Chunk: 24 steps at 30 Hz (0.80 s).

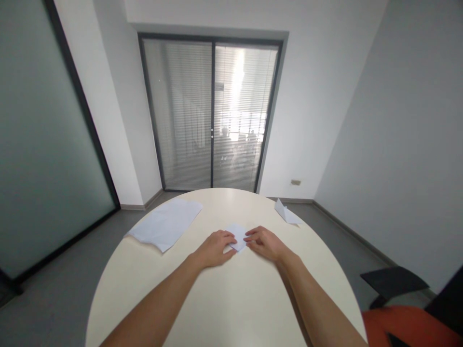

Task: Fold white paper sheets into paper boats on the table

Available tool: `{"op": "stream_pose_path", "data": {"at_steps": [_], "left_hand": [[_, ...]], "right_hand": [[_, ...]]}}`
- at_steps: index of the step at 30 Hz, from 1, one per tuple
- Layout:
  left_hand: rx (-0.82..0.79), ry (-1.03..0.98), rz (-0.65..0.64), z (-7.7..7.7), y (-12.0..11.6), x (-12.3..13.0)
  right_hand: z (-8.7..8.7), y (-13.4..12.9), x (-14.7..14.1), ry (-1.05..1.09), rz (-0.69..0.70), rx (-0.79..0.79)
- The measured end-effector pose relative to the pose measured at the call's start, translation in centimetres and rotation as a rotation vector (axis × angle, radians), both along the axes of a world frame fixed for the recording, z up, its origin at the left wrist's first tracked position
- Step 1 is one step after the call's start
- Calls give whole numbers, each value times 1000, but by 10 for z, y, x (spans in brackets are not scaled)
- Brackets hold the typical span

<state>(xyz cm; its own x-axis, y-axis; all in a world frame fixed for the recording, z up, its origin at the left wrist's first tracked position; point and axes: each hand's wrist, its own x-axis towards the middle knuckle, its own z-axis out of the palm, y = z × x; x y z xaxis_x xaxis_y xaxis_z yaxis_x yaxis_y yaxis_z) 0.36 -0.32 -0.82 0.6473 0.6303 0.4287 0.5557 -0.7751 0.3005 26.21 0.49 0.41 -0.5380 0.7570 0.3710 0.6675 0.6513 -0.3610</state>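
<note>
A small folded piece of white paper lies on the round table between my two hands, one corner pointing toward me. My left hand rests at its left side, fingertips on the paper and the thumb at its near left edge. At the right corner, my right hand holds the paper with bent fingers close together; its thumb is mostly hidden. Both hands touch the same sheet, which stays low on the tabletop.
White paper sheets lie at the table's left, reaching its edge. A folded paper shape stands near the far right edge. The cream round table fills the foreground. An orange and black chair is at the lower right.
</note>
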Motion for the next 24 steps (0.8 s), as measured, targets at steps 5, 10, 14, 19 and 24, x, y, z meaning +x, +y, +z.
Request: {"op": "stream_pose_path", "data": {"at_steps": [5,10,14,19,24], "left_hand": [[10,14,15,1,1,0],[-32,-2,53,-1,4,-1],[-57,5,95,-2,4,-2],[-66,0,124,0,4,0],[-83,6,159,1,4,3]], "right_hand": [[-2,5,0,-13,27,-24],[3,4,-2,-14,31,-55],[6,2,-4,-8,25,-69],[5,1,-6,-12,31,-47],[3,0,-7,27,22,-27]]}}
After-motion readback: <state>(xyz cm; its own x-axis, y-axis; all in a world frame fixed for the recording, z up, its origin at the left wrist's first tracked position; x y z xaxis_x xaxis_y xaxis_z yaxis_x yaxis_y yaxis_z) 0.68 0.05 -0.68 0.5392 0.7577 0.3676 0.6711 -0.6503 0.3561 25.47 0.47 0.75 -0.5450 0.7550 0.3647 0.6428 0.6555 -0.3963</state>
